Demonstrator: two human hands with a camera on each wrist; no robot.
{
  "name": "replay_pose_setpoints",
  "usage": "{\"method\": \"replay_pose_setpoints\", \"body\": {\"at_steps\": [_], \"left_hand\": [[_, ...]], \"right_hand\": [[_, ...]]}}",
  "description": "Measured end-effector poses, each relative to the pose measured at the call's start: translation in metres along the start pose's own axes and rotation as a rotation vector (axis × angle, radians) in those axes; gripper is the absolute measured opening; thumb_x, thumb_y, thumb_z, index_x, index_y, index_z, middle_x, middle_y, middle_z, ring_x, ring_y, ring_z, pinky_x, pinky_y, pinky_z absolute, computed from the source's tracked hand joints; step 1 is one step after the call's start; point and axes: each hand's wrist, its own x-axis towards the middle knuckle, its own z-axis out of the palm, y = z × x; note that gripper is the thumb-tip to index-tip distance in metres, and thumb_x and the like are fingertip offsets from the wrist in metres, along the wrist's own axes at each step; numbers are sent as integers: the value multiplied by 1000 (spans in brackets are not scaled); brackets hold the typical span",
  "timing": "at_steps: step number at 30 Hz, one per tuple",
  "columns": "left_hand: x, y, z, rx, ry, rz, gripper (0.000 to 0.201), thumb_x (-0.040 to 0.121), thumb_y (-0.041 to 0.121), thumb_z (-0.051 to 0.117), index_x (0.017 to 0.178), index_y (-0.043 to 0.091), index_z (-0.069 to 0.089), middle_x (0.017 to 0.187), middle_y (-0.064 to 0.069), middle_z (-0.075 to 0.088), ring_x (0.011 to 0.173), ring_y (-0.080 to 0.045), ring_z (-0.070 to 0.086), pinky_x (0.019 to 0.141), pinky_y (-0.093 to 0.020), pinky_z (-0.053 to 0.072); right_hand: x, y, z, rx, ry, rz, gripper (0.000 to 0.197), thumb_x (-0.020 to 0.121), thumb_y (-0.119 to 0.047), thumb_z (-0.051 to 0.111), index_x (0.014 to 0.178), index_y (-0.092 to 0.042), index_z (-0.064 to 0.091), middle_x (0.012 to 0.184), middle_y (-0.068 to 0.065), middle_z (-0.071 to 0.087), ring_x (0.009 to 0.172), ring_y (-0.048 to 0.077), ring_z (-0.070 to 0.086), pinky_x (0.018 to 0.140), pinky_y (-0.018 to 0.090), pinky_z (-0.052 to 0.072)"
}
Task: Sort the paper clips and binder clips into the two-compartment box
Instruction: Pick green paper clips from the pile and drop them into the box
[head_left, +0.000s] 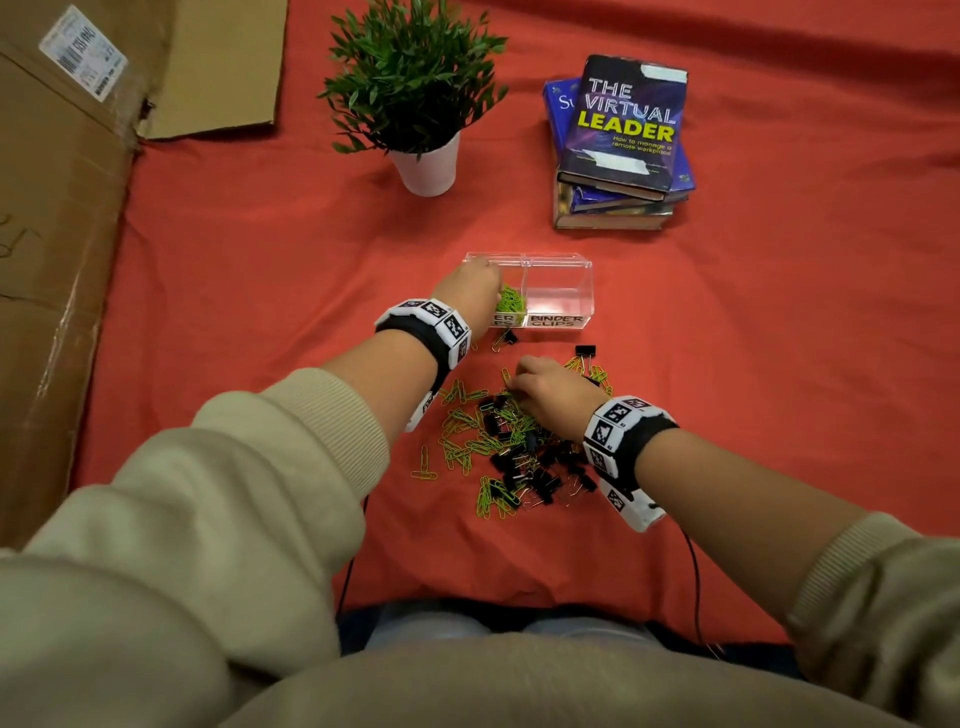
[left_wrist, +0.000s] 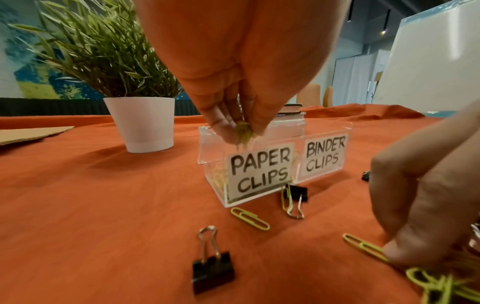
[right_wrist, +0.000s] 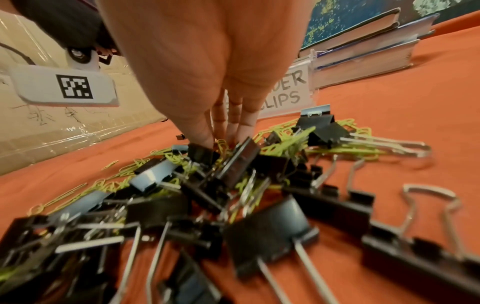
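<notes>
A clear two-compartment box stands on the red cloth, labelled PAPER CLIPS and BINDER CLIPS. My left hand hovers over the left compartment, its fingertips pinching a few green paper clips. More green clips lie inside; I see nothing in the binder side. A mixed pile of green paper clips and black binder clips lies nearer me. My right hand reaches down into it, thumb and fingertips closed together on green paper clips.
A potted plant stands behind the box on the left, a stack of books on the right. Cardboard lines the left side. Stray clips and a binder clip lie in front of the box.
</notes>
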Motion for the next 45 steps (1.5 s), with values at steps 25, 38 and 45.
{"method": "replay_pose_setpoints", "body": {"at_steps": [25, 38, 45], "left_hand": [[-103, -21, 66, -77, -58, -106, 18, 90, 17, 56, 106, 11, 64, 111, -10, 52, 110, -29, 51, 86, -42, 50], [-103, -30, 60, -150, -56, -64, 23, 84, -1, 48, 100, 5, 63, 106, -15, 63, 96, -33, 61, 83, -39, 51], [-107, -34, 55, -259, -35, -120, 23, 87, 1, 50, 103, 8, 65, 111, -11, 66, 104, -26, 61, 90, -31, 47]], "right_hand": [[40, -5, -88, 577, 172, 332, 13, 83, -7, 65, 72, -12, 63, 71, 3, 63, 59, 9, 55, 56, 19, 45], [54, -31, -51, 39, 60, 212, 27, 91, -5, 47, 112, -6, 64, 104, 13, 69, 91, 26, 66, 83, 34, 55], [47, -22, -27, -163, -55, 271, 24, 87, 4, 46, 109, -3, 51, 101, 15, 63, 91, 32, 63, 70, 39, 48]]}}
